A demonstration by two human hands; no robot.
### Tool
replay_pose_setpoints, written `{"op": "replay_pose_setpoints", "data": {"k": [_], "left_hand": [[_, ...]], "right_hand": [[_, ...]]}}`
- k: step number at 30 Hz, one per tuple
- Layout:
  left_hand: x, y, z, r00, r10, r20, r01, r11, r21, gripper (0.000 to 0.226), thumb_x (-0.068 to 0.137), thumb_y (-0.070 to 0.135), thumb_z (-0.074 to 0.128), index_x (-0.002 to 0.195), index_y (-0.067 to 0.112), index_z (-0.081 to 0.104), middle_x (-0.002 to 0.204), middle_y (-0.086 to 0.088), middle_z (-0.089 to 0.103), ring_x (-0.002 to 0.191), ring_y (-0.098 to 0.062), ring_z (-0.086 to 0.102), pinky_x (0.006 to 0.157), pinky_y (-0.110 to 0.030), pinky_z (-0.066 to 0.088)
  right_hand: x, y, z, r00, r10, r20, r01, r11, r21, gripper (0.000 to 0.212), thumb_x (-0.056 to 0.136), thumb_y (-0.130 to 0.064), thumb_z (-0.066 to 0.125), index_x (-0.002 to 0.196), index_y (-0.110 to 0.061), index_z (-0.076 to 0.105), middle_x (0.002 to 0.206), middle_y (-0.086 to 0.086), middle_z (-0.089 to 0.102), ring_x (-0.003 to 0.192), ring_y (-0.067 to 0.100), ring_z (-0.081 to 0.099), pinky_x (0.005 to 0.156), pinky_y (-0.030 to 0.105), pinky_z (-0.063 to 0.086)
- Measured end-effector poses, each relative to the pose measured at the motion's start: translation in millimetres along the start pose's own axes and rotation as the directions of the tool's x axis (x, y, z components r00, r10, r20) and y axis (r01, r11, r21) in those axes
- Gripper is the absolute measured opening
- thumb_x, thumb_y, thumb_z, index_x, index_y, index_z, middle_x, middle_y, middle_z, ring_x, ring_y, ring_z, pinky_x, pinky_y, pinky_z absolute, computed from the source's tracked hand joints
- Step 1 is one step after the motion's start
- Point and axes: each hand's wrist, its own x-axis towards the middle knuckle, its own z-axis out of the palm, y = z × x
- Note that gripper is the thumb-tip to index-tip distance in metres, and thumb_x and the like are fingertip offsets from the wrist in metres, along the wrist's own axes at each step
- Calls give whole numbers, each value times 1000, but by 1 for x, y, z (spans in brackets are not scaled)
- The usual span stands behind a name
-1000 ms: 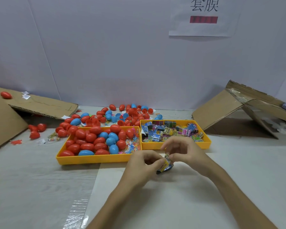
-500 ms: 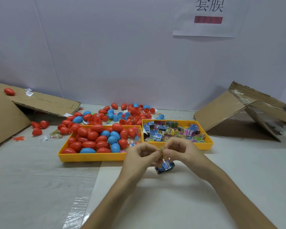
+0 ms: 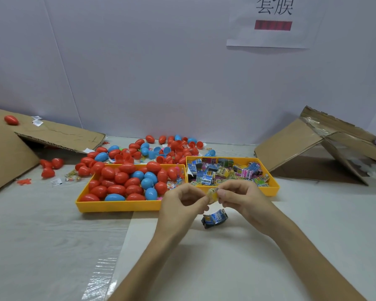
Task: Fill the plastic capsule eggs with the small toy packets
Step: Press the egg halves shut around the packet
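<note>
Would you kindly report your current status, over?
Left hand and right hand pinch one yellow packet. Blue packet lies on table beneath. Nothing in the way.

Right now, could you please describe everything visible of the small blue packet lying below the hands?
The small blue packet looks like a glossy printed wrapper, blue and white with dark ends, boxy and slightly crumpled. It lies alone and skewed on the pale table. Neither hand appears to touch it: the left hand and right hand pinch a yellowish packet between them just beyond it. Its print is too small to read.
</note>
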Motion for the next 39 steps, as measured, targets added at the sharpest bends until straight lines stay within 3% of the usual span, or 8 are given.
{"op": "replay_pose_setpoints", "data": {"k": [4,8,14,23,29,34,39], "left_hand": [[-1,-1,2,999,35,0,-34,997,64,11,86,16,79,79,12,72,70,-3,73,66,-17,73,63,-29,61],[-1,-1,0,998,60,14,-61,997,56,11,86,18,80,86,13,70,71,-4,74,63,-21,72,60,-34,61],[-1,-2,1,998,64,-5,-63,993,103,7,90,13,75,91,16,68,70,1,74,62,-15,72,59,-26,59],[0,0,1,999,36,9,-37,998,57,6,92,10,72,94,13,67,68,-4,74,59,-17,71,56,-23,55],[-3,4,2,998,66,-2,-66,995,81,7,91,12,73,92,17,68,69,-2,73,60,-12,70,53,-18,51],[-4,5,1,986,154,-56,-143,974,175,11,90,16,73,92,26,68,72,3,71,67,-13,69,62,-33,58],[-5,5,3,977,196,-77,-178,964,198,16,91,10,69,94,25,66,69,4,70,65,-11,67,62,-37,58]], "right_hand": [[0,1,1,1000,-16,13,16,999,-34,16,74,-20,77,85,-8,77,79,9,69,73,16,62,70,27,52],[0,2,3,1000,-5,30,7,998,-59,18,75,-18,76,87,-6,76,80,9,69,73,16,61,69,26,51],[-1,0,4,999,-35,28,35,999,-32,4,78,-14,81,82,-13,79,77,7,68,73,15,61,70,27,52],[0,3,7,995,-91,35,89,993,76,7,79,-8,70,79,-8,77,79,7,61,70,13,54,63,22,46],[0,5,7,999,-9,44,6,998,58,9,80,-14,69,83,-11,77,68,9,48,58,14,39,54,21,34],[0,4,9,997,59,39,-60,998,19,17,83,-15,76,100,-12,79,80,8,64,66,18,43,56,22,38],[0,2,7,998,50,33,-53,995,86,16,81,-14,73,95,-12,80,73,2,61,58,9,46,56,21,39]]}}
